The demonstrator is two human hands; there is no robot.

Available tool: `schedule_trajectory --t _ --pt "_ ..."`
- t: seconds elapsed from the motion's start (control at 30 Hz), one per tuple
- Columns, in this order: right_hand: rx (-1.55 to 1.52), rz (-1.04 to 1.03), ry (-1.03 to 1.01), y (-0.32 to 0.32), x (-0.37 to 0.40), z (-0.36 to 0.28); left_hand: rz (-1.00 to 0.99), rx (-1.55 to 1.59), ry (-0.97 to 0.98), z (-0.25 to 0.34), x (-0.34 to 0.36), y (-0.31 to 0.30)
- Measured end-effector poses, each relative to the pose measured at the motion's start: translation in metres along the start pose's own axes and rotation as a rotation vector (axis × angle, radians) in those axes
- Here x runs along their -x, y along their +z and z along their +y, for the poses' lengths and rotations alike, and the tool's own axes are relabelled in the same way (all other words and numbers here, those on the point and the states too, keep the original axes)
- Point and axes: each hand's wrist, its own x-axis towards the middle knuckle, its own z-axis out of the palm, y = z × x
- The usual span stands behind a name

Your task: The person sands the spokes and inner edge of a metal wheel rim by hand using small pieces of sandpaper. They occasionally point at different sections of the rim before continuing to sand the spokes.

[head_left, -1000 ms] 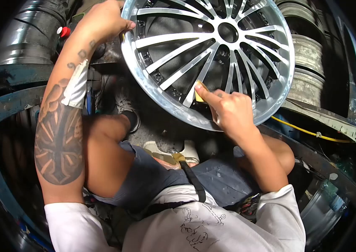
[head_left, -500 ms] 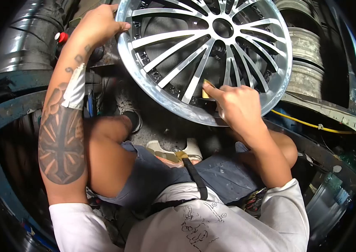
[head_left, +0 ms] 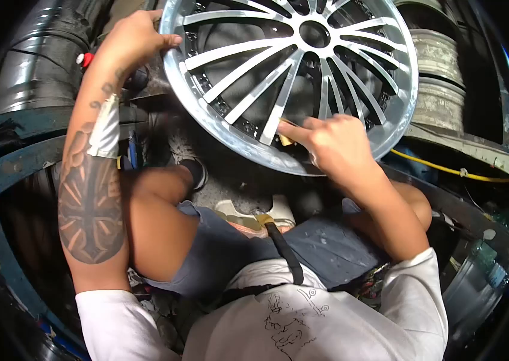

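Observation:
A large silver alloy wheel (head_left: 272, 50) with many thin spokes and dark gaps lies tilted in front of me. My left hand (head_left: 137, 37) grips its rim at the upper left, thumb over the outer edge. Low on the wheel, my right hand (head_left: 335, 144) pinches a small yellowish piece (head_left: 285, 140), probably sandpaper, against the outer end of a lower spoke. Its fingers partly cover that piece. Whitish smears mark the wheel's lip near both hands.
Dull metal wheels (head_left: 438, 90) are stacked at the right, above a yellow hose (head_left: 447, 171). Shiny metal drums (head_left: 44, 60) stand at the upper left by a blue metal frame (head_left: 26, 129). Another rim (head_left: 474, 295) leans at the lower right. My legs straddle the floor below.
My right hand has moved slightly left with the yellowish piece, from the gap beside the spoke onto the spoke's end. My left hand keeps its hold on the rim.

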Motion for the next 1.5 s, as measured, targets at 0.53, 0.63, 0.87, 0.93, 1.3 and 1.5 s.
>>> schedule_trajectory --t 0.53,0.63,0.87,0.93,1.3,1.5 --pt "0.000 0.020 0.041 -0.009 0.001 -0.006 0.118 -0.012 0.075 0.014 0.021 -0.013" --pt "-0.182 0.024 -0.045 0.005 -0.005 0.004 -0.127 0.032 -0.189 0.053 0.029 -0.034" --pt "-0.177 -0.002 -0.026 0.000 -0.012 0.003 0.000 0.023 -0.113 0.037 0.026 -0.021" --pt "-0.228 -0.047 0.043 0.006 -0.008 0.007 -0.043 0.135 -0.185 0.050 0.034 -0.023" --pt "-0.263 -0.030 -0.074 -0.013 -0.021 0.000 0.056 -0.107 -0.031 0.033 0.022 -0.015" --pt "-0.202 -0.093 -0.052 -0.026 -0.018 -0.003 0.062 0.003 0.030 0.028 0.026 -0.017"
